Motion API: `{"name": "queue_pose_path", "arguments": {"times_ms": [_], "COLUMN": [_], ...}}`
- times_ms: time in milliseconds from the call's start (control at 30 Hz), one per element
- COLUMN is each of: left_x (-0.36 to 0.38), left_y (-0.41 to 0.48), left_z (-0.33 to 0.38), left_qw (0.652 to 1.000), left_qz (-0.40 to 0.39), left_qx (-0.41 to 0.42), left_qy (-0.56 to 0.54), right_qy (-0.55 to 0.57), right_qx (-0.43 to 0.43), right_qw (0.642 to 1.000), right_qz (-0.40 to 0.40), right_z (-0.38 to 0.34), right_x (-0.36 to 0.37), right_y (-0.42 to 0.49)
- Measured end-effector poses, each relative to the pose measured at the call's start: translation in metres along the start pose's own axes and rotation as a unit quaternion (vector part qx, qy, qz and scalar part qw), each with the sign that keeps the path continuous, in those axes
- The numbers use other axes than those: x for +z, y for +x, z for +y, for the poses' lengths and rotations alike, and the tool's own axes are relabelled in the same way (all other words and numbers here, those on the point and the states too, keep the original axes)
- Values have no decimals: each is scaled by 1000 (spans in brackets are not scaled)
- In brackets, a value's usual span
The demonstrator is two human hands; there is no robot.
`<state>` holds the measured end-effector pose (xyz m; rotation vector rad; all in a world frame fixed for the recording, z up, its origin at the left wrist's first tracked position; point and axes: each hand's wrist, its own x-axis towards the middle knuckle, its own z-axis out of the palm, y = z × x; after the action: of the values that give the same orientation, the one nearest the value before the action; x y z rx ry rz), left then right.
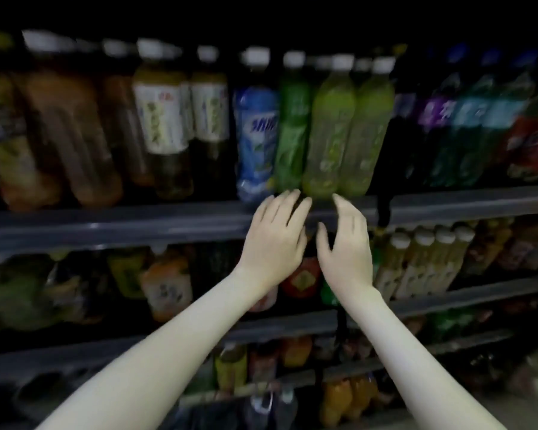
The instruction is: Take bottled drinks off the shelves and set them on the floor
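Note:
Two pale green bottles (330, 131) (365, 131) with white caps stand side by side on the upper shelf (106, 225), next to a darker green bottle (292, 128) and a blue-labelled bottle (257, 138). My left hand (275, 240) reaches up with straight fingers, its tips just under the green bottles' bases. My right hand (345, 246) is raised beside it, fingers loosely spread, thumb apart, just below the pale green bottles. Neither hand holds anything.
Brown and yellow tea bottles (165, 119) fill the upper shelf to the left; purple, teal and red bottles (466, 119) stand to the right. Lower shelves (479, 293) carry more bottles, among them white-capped yellow ones (429, 262) and orange ones (345, 398). The picture is dim and blurred.

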<state>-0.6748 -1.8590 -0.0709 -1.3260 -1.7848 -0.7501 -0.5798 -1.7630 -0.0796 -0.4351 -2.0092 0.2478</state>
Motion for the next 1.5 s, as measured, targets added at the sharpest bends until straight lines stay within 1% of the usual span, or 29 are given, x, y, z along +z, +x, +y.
{"name": "queue_pose_path", "arguments": {"times_ms": [67,133,200,267,300,400,467,500,533,567,633,667,733,800,833,867,900,967,1033,1100,1200,1267,1333,1400,1433,1500], "left_x": [-11,-20,-27,-31,-32,-31,-27,-23,-18,-12,4,13,28,39,42,43,42,35,23,8,-24,-48,-74,-109,-127,-162], "left_y": [-58,-127,-205,-285,-327,-466,-561,-606,-650,-691,-764,-795,-845,-882,-896,-904,-908,-908,-901,-876,-817,-763,-704,-635,-602,-544], "left_z": [-5,-13,-20,-27,-30,-32,-25,-18,-8,2,23,32,49,62,66,67,68,66,66,60,48,38,29,18,13,7], "left_qw": [999,997,990,973,958,895,847,827,815,803,776,765,738,698,680,670,664,654,652,655,648,656,641,604,596,595], "left_qz": [-20,-61,-122,-195,-241,-358,-413,-428,-436,-446,-469,-476,-488,-502,-505,-504,-500,-497,-462,-430,-451,-452,-440,-423,-417,-401], "left_qx": [-3,-21,-63,-117,-152,-265,-336,-363,-381,-395,-420,-432,-465,-511,-531,-545,-556,-570,-601,-619,-601,-583,-597,-632,-640,-654], "left_qy": [-28,-41,-45,-42,-36,-9,-5,3,15,24,34,41,31,13,8,1,-7,-13,-26,-52,-122,-158,-197,-238,-249,-239], "right_qy": [9,22,33,38,35,15,9,1,-9,-19,-30,-21,-20,-7,-6,-19,-31,-47,-17,33,121,181,244,295,310,347], "right_qx": [-30,-35,-15,14,32,66,46,26,14,-6,-52,-53,-121,-108,-128,-145,-151,-133,-82,-43,-2,14,39,61,69,98], "right_qw": [999,994,982,960,942,858,797,760,726,703,670,651,615,588,596,611,619,619,629,641,631,622,609,603,603,603], "right_qz": [-35,-99,-183,-276,-332,-509,-602,-649,-687,-711,-740,-757,-779,-801,-792,-778,-770,-772,-772,-765,-766,-761,-753,-739,-732,-712], "right_z": [-13,-24,-30,-31,-31,-27,-18,-14,-8,-3,0,2,7,13,16,18,20,22,20,11,-11,-34,-64,-97,-111,-138], "right_x": [16,35,59,84,95,127,154,170,186,201,231,245,271,296,306,315,321,326,316,292,248,218,186,158,145,124], "right_y": [-52,-111,-180,-251,-288,-407,-490,-533,-580,-624,-697,-730,-794,-846,-866,-879,-887,-890,-872,-829,-722,-635,-550,-472,-437,-381]}}
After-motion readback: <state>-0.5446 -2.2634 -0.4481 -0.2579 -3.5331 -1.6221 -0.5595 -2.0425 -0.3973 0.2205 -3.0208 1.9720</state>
